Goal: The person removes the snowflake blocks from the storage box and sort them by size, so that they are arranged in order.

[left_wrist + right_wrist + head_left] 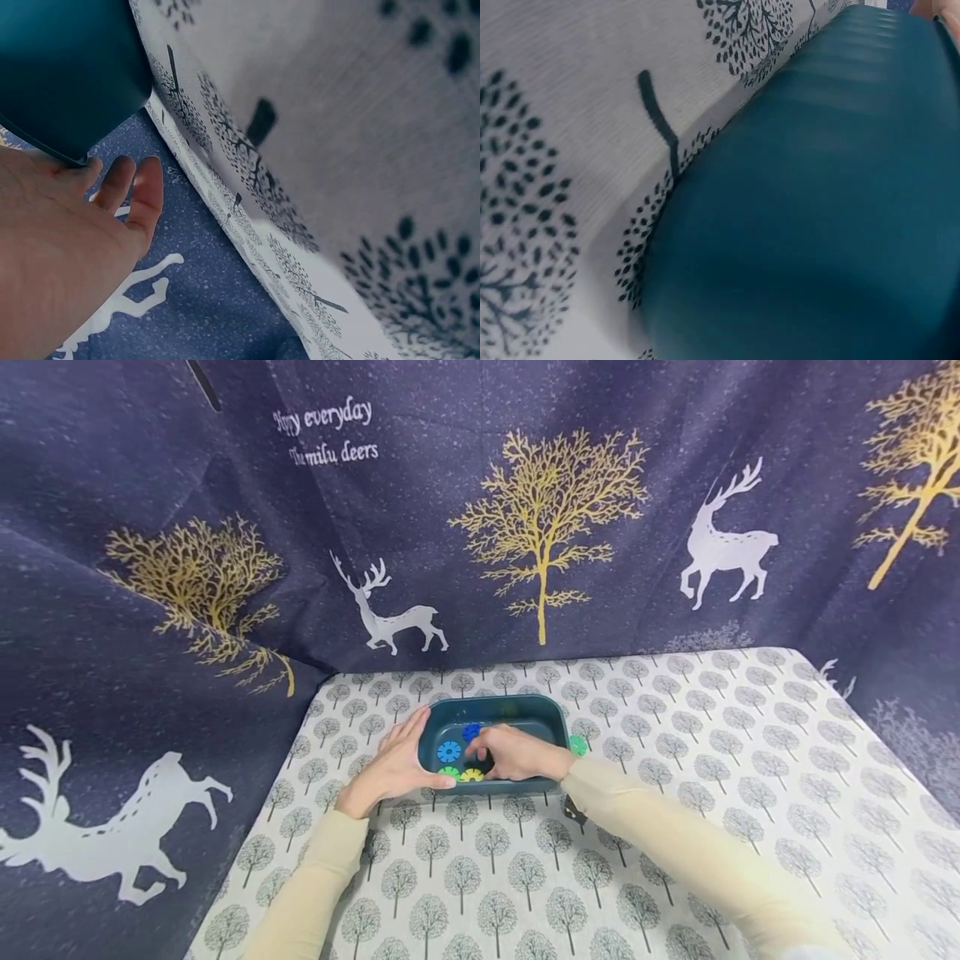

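A teal rectangular bin point(555, 718) stands on the table with several notched plastic discs inside. A light blue disc point(449, 752), a dark blue disc point(472, 732), a green disc point(448, 772) and a yellow disc point(472, 775) lie toward its left part. My left hand point(390, 766) grips the bin's left end, thumb along the front rim; its fingers point(146, 195) show beside the outer wall in the left wrist view. Inside the bin, my right hand point(513, 753) has bent fingers, index and thumb apart near the yellow disc. The right wrist view shows only the bin's outer wall point(817, 210).
Another green disc point(577, 745) is at the bin's right end, outside it. A white tablecloth point(495, 877) printed with grey trees covers the table. Dark blue cloth point(420, 510) with deer and golden trees hangs behind and at both sides.
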Tool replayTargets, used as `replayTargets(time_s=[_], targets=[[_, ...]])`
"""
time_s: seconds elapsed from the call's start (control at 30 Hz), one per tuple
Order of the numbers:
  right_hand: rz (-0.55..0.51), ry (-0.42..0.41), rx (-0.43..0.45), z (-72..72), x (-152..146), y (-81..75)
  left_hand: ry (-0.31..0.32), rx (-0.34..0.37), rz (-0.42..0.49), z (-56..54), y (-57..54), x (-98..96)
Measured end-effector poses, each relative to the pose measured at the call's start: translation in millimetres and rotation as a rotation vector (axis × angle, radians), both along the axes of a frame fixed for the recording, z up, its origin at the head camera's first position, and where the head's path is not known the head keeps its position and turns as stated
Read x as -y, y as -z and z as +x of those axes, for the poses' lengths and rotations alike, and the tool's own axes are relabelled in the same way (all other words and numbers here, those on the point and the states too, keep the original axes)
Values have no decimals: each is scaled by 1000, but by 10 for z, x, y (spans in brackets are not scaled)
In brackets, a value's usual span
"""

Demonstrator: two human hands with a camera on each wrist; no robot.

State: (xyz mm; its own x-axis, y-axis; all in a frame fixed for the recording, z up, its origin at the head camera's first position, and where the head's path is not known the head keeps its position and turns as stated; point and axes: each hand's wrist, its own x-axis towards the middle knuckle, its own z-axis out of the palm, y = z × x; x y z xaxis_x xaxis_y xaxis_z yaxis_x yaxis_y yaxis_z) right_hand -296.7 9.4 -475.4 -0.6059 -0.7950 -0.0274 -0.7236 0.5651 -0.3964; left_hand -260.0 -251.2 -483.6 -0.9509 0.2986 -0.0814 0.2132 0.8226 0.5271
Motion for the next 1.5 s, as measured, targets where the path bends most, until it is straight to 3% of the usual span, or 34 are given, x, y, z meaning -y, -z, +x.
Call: replayTargets(time_s=[0.57,1.1,1.5], targets=[[12,-4,62,-26,118,47,-1,17,18,23,-33,-5],[29,-72,147,-125,138,51,-24,12,25,17,-23,26],[8,-53,160,-61,138,113,-12,-7,20,56,21,26]])
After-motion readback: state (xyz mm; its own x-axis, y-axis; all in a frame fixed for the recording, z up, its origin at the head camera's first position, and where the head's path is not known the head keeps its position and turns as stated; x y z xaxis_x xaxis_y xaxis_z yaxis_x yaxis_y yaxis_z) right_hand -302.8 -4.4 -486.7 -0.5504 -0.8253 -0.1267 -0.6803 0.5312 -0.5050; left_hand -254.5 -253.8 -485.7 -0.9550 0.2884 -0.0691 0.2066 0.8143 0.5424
